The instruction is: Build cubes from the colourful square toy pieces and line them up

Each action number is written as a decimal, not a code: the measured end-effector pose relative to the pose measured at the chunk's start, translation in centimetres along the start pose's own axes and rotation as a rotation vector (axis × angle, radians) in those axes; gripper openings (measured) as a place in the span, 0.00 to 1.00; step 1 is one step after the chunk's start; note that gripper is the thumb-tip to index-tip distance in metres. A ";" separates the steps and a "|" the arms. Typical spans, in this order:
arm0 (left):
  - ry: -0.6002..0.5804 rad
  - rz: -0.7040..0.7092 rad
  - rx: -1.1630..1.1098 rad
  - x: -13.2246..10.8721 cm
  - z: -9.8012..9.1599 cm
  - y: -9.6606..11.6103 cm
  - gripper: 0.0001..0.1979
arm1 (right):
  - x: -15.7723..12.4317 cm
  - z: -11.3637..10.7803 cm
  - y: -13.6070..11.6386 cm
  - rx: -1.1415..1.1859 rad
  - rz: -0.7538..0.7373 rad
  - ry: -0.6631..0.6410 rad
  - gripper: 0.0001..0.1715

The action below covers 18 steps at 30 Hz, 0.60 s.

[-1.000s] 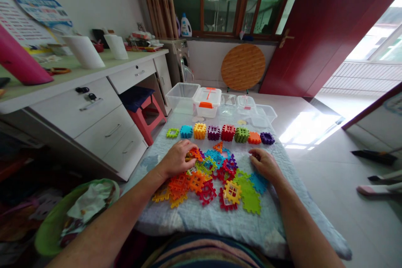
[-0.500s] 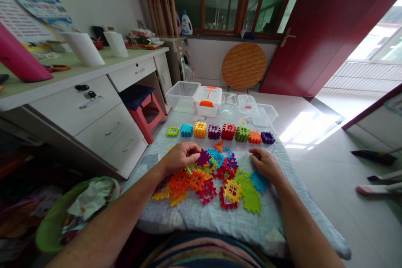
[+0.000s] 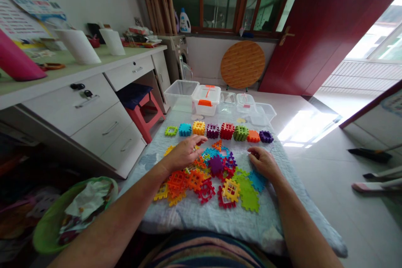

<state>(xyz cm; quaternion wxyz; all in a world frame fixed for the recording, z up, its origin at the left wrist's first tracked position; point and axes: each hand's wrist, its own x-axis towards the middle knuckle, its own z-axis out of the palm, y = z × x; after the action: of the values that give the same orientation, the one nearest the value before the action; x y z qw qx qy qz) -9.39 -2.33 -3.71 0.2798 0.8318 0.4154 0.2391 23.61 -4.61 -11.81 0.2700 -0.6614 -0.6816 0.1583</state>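
Note:
My left hand point(image 3: 188, 151) is over the far left part of a heap of flat plastic building pieces, thumb and fingers apart, holding nothing. Just to its right a dark purple piece point(image 3: 216, 165) lies on the heap. Orange window pieces point(image 3: 177, 181) spread below that hand. My right hand point(image 3: 263, 161) rests at the heap's right side, loosely curled with a gap between thumb and fingers, and nothing shows in it. A blue piece point(image 3: 257, 181) lies by its wrist, next to lime green pieces point(image 3: 249, 197). A yellow window piece point(image 3: 231, 190) sits on a red one.
Beyond the heap stands a row of stacked pieces by colour, among them a yellow stack point(image 3: 199, 127) and a red stack point(image 3: 227, 130). Clear plastic boxes point(image 3: 181, 94) line the far table edge, one lidded box point(image 3: 205, 102) with orange clips. A stool point(image 3: 141, 109) stands left.
My left hand has let go of the dark purple piece, which now lies on the heap farther right. The hand has opened and risen slightly. My right hand has hardly moved.

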 end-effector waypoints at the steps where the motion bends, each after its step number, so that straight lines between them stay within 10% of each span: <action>1: 0.019 -0.012 0.026 -0.7 -0.7 -0.6 0.18 | 0.0 0.0 0.0 -0.003 -0.002 -0.002 0.20; 8: -0.026 -0.230 0.250 -8.0 -5.2 -5.2 0.17 | 0.1 0.0 0.1 -0.013 -0.017 -0.017 0.20; 18: -0.099 -0.221 0.307 -10.0 -3.2 -4.7 0.23 | 0.0 0.0 -0.1 -0.020 0.003 0.011 0.20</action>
<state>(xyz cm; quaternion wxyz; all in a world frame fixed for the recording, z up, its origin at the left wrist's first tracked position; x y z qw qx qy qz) -19.42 -7.41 -6.13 0.1941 0.8249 0.5215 0.0997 23.54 -4.59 -11.75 0.2670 -0.6661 -0.6805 0.1483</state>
